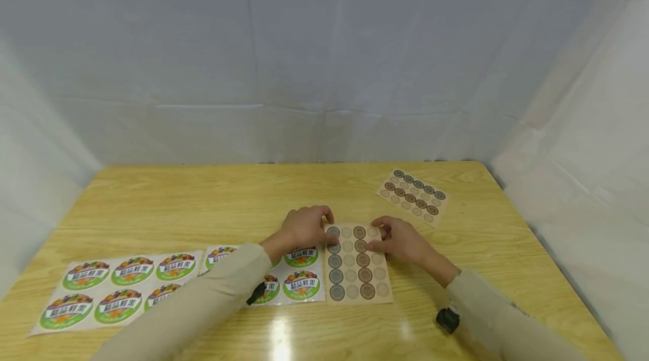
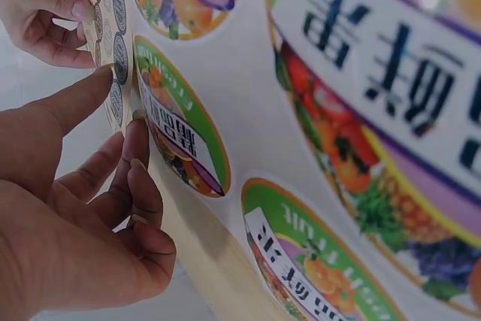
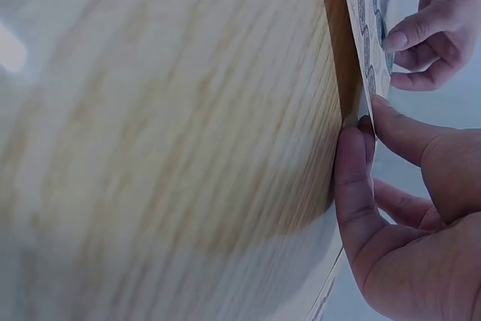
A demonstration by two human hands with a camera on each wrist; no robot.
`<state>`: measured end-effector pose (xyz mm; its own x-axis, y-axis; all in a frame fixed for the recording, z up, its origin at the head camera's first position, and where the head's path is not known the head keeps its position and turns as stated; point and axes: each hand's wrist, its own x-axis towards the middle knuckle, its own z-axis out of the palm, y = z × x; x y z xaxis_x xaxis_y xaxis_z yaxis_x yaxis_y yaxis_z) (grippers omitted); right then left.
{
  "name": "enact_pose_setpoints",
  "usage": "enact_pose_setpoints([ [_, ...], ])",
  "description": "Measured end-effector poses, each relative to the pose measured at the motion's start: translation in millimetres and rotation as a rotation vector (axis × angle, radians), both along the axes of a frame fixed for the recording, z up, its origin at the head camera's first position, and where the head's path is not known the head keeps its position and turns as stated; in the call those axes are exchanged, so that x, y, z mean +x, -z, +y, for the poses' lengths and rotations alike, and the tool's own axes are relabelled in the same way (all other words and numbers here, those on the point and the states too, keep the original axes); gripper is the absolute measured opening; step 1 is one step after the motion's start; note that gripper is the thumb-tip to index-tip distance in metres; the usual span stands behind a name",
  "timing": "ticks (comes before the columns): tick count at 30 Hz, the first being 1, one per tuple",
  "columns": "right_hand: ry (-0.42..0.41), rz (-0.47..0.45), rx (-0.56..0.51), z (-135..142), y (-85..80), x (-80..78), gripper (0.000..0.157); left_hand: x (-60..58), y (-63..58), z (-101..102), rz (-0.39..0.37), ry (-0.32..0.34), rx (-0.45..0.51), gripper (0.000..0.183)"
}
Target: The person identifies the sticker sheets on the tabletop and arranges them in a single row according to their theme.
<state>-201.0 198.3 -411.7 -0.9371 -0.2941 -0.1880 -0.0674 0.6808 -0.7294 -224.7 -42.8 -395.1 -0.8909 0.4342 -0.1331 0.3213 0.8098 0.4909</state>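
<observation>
A tan sheet of round stickers [image 1: 350,276], with columns of grey, brown and pale circles, lies at the right end of a row of fruit label sheets. My left hand [image 1: 305,227] pinches its upper left edge between thumb and fingers. At the upper right edge, my right hand [image 1: 404,243] pinches the same sheet; in the right wrist view the thumb [image 3: 406,133] is on its face and fingers are behind it. That edge stands slightly off the wood there. Beside the left hand is a glossy fruit label sheet [image 2: 240,95] with green-rimmed stickers.
Another fruit label sheet [image 1: 114,288] lies at the left of the wooden table [image 1: 203,197]. A second tan sticker sheet [image 1: 413,196] rests askew at the back right. White sheeting [image 1: 314,68] hangs behind and at both sides.
</observation>
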Motion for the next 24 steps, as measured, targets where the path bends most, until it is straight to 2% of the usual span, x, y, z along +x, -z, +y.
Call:
enact_pose_setpoints([
  [11, -0.035, 0.037, 0.007, -2, -1.5, 4.7, 0.052, 5.5, 0.8, -2, 0.054, 0.013, -0.051, 0.041],
  [18, -0.035, 0.069, 0.034, -4, 1.8, 5.2, 0.053, 9.2, 3.9, -2, 0.130, 0.039, -0.096, 0.039],
  [24, -0.043, 0.080, 0.056, -5, 1.8, 6.6, 0.053, 11.5, 6.2, -2, 0.152, 0.049, -0.115, 0.040],
])
